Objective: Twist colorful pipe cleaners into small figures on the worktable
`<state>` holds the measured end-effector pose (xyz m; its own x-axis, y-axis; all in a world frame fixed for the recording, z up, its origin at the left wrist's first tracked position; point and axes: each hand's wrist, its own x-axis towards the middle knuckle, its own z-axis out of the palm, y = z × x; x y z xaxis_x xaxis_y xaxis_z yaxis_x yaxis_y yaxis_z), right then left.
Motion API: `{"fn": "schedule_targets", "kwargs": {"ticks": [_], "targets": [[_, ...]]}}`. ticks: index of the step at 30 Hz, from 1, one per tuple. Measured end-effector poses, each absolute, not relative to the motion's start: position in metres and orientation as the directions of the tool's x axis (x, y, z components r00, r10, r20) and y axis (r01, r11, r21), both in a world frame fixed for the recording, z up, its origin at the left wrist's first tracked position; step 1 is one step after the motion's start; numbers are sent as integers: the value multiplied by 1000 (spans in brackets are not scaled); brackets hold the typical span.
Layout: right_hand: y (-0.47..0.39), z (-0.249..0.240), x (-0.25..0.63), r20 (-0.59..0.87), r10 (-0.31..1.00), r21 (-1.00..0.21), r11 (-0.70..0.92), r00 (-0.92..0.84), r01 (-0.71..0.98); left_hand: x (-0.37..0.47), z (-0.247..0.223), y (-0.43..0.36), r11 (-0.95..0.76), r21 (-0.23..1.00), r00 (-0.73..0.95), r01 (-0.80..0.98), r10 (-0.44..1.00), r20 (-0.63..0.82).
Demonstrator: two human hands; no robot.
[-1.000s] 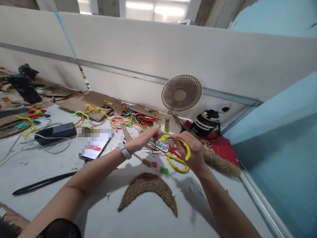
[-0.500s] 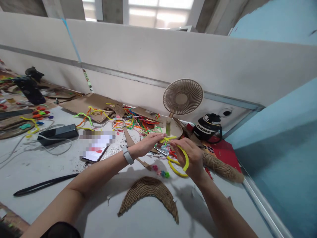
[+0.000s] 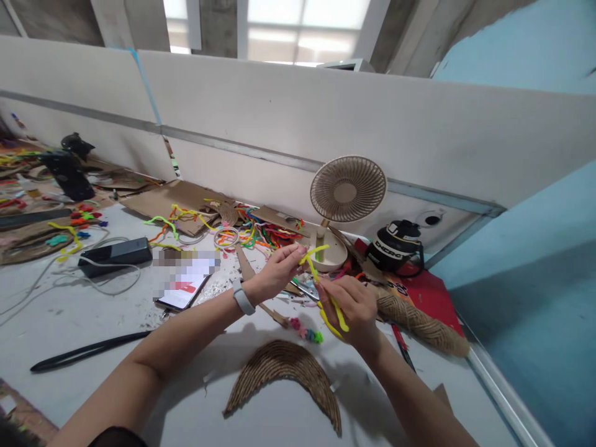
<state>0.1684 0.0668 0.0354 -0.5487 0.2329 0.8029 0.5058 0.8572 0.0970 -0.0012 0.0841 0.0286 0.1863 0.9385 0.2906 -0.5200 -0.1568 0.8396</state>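
A fuzzy yellow pipe cleaner (image 3: 318, 251) stretches between my two hands, its strands crossing near the left fingertips. My left hand (image 3: 280, 268), with a grey band on the wrist, pinches it. Lower and to the right, my right hand (image 3: 352, 305) is closed on it too, and a yellow length hangs past the palm. Under the hands lie a metal blade (image 3: 305, 290) and a yellow curve, partly hidden; they look like scissors. Several small coloured fuzzy flowers (image 3: 305, 330) lie below. Nearest me on the table rests a crescent (image 3: 284, 366) of coiled brown cord.
A small fan (image 3: 347, 189) stands behind my hands, beside a black jug-like container (image 3: 395, 246). Twine roll (image 3: 421, 323) lies right. Loose coloured pipe cleaners (image 3: 261, 233) heap at the back. Leftward are a phone (image 3: 186, 282), a black box with cable (image 3: 116, 256) and black tongs-like strip (image 3: 88, 351).
My hands have drawn slightly apart, and the right hand sits lower. The yellow pipe cleaner's wide loop by the right hand is now a straighter strand. The camera view shifted a little.
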Motion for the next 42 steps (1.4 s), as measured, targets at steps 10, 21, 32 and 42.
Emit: {"fn": "schedule_targets", "kwargs": {"ticks": [10,21,32,42], "targets": [[96,37,178,224,898,-967,252,-378,24,-22,41,77,-398,910,491,-121,772,403],[59,54,170,454,833,-766,546,-316,340,-18,35,78,-393,920,640,13,710,294],[71,44,165,43,770,-969,187,-637,160,-27,40,86,-501,862,533,78,752,388],[68,41,161,49,839,-981,142,-542,133,-22,33,86,-436,899,500,54,791,353]]}}
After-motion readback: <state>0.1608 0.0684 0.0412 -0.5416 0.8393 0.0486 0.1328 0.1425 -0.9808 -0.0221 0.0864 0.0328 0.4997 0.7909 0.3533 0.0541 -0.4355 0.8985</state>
